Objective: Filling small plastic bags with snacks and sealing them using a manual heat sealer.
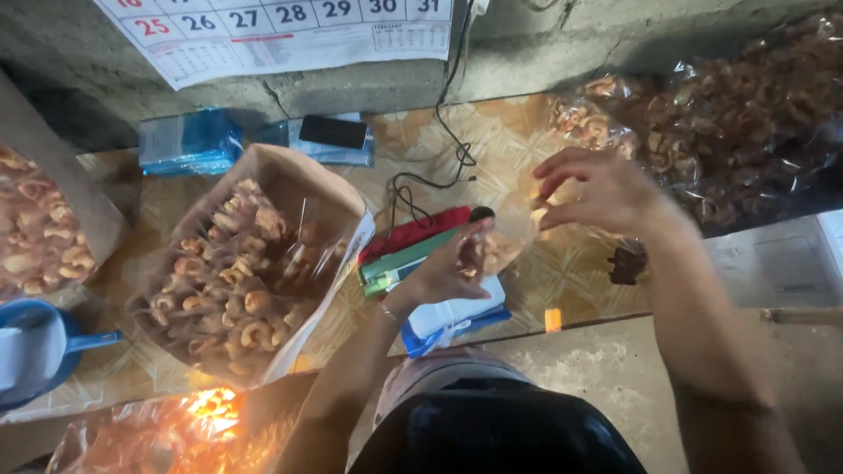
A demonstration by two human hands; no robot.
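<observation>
A white wall calendar (281,31) with red and black numerals hung at the top, above the patterned counter (492,132). Below it lay two flat blue packets (189,140), and a dark phone (333,132) rested on the right-hand one. A black cable (443,132) ran down from the wall to a red and green sealing tool (411,246), which sat on a blue and white pad (452,320).

A large open brown bag (263,254) lined with clear plastic held curled, golden fried snacks. A second heap of the same snacks (39,233) lay at the left edge, beside a blue scoop (39,351). Big clear bags (746,114) of them filled the upper right.

The left hand (443,268) gripped a small clear bag (496,241) of snacks from below, over the sealing tool. The right hand (593,189) pinched the bag's upper edge between thumb and fingers.
</observation>
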